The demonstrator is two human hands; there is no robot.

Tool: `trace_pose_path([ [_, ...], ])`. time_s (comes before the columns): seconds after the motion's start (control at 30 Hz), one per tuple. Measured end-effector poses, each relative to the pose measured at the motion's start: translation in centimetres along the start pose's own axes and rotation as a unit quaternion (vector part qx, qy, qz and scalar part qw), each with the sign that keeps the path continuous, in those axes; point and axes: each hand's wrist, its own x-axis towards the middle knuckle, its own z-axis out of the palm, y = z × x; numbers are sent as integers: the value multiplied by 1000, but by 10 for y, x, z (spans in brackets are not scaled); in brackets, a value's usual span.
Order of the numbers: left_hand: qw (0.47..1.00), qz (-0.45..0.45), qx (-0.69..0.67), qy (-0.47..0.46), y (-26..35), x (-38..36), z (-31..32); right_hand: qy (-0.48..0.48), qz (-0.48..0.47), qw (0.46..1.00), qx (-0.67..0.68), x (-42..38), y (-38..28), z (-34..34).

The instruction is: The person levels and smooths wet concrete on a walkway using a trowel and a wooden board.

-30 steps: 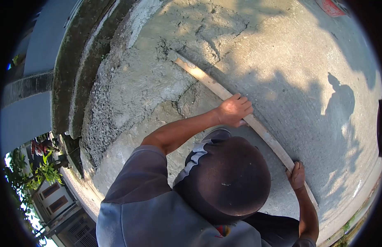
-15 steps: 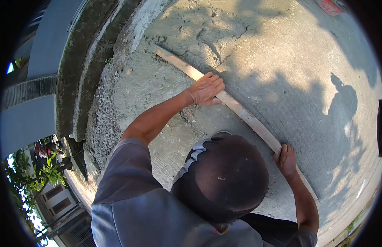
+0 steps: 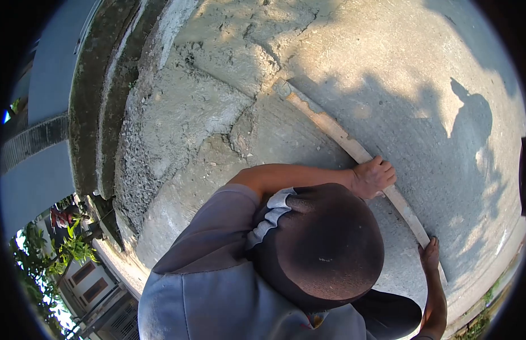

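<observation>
Across most of the view lay a wet concrete slab (image 3: 433, 73), grey and sunlit, with shadows falling over its right half. Along its left edge ran a rougher band of heaped, cracked mortar (image 3: 178, 113), gravelly toward the bottom, and beyond that a dark, mossy kerb (image 3: 90, 102) curving past a pale wall (image 3: 47, 68). At lower left, green foliage (image 3: 70, 243) and a building front showed at the rim of the view.

Below the middle, the person's dark cap (image 3: 319, 249) and grey shirt (image 3: 200, 283) filled the foreground, seen from above.

On the slab a long wooden board (image 3: 336, 133) lay flat and slantwise, running from the cracked mortar at upper centre down to the lower right, its upper end caked with cement. The left hand (image 3: 373, 177) rested on the board about midway along it, fingers curled over its far edge and pressing down, the arm reaching across in front of the cap. The right hand (image 3: 430, 254) lay against the board near its lower end, fingers stretched along the near edge; how firmly it gripped could not be told. The two hands were well apart along the board.
</observation>
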Motion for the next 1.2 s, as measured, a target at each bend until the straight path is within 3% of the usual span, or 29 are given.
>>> trace_pose_path([
  [0.1, 1000, -6, -26, -10, -57, -30, -28, 20, -78, 997, -3, 37, -41, 3],
  [0.2, 988, -47, -13, -146, -143, -86, -89, 28, -143, 989, -11, 102, -136, 3],
  [0.27, 984, -56, 32, -166, -191, -122, -118, 29, -161, 987, -7, 141, -205, -3],
  [0.37, 977, -64, 57, -197, -206, -141, -135, 19, -172, 985, 7, 154, -229, -1],
  [0.5, 986, -45, 12, -159, -178, -125, -116, 35, -176, 984, -5, 130, -193, -1],
  [0.57, 987, -29, 2, -160, -135, -101, -95, 26, -153, 988, -7, 97, -148, -1],
  [0.63, 994, -8, -20, -106, -81, -69, -62, 4, -101, 995, -21, 58, -89, 3],
  [0.7, 998, 9, -35, -47, -35, -33, -27, 50, -63, 997, -23, 20, -34, 12],
  [0.77, 999, 30, -16, -19, -3, 1, -3, 6, 15, 1000, -13, -14, 12, 15],
  [0.8, 999, 37, -13, -24, 0, 10, 2, -12, 54, 998, -7, -17, 20, 15],
  [0.9, 998, 45, -12, -42, -7, 14, 3, 26, 31, 999, 3, -14, 13, 20],
  [1.0, 998, 40, -25, -51, -75, -15, -34, 22, -48, 999, 6, 33, -46, 13],
  [1.07, 994, 33, -17, -100, -136, -49, -70, 56, -99, 994, -3, 78, -116, 8],
  [1.1, 984, -2, -10, -180, -163, -63, -92, 56, -117, 992, 6, 100, -149, 5],
  [1.2, 975, -28, 37, -218, -208, -88, -122, 49, -137, 989, 29, 142, -213, -2],
])
